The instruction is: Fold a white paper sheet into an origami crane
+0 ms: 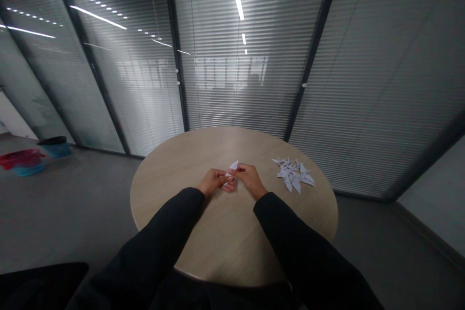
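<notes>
My left hand (212,181) and my right hand (247,179) meet above the middle of a round light-wood table (170,193). Between their fingertips they pinch a small folded piece of white paper (233,166), whose point sticks up past my fingers and whose lower part is mostly hidden. To the right of my right hand lies a loose pile of several folded white paper shapes (292,173), not touching either hand. Dark sleeves cover both my forearms.
Behind the table stand glass partitions with closed blinds (236,92). On the floor at the far left are a blue tub with red cloth (23,162) and a blue bin with a black top (54,146). A dark object (36,283) sits at lower left.
</notes>
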A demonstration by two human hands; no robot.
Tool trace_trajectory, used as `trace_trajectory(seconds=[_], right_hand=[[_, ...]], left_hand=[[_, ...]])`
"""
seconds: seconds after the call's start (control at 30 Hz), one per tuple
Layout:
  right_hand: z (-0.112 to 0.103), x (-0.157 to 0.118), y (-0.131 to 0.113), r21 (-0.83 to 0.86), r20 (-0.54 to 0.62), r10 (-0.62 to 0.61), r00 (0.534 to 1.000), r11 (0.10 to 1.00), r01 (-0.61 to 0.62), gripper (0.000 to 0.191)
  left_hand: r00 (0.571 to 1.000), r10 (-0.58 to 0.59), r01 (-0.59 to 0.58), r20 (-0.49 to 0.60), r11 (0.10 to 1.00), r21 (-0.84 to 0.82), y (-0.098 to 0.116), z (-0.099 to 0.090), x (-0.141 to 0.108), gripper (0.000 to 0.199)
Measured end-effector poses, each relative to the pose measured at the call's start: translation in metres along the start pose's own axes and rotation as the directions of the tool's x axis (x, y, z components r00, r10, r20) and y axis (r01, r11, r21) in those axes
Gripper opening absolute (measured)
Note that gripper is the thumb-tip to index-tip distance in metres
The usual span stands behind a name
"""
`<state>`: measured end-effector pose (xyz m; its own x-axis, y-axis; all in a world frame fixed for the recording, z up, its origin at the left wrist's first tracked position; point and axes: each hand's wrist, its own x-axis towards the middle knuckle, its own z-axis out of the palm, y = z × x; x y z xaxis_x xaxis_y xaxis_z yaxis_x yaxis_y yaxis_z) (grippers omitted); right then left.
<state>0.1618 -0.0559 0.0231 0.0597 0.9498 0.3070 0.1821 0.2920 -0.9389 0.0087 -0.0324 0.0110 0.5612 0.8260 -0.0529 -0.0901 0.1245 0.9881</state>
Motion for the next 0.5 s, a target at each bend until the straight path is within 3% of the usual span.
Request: trace_trajectory(seconds=[0.17, 0.5], right_hand=[[0.0002, 0.0002, 0.0008, 0.007, 0.020, -0.018, 1.000, 1.000, 0.018, 0.040], [-0.0048, 0.0065, 0.0081, -0.057, -0.051, -0.042, 0.998, 0.998, 0.039, 0.040]], left_hand=[[1.000, 0.009, -0.009, -0.001, 1.000, 0.005, -0.0003, -0.0027, 0.0011, 0.043], [0.995, -0.050, 0.052, 0.091, 0.998, -0.027, -0.0084, -0.0007, 0.0047, 0.055]])
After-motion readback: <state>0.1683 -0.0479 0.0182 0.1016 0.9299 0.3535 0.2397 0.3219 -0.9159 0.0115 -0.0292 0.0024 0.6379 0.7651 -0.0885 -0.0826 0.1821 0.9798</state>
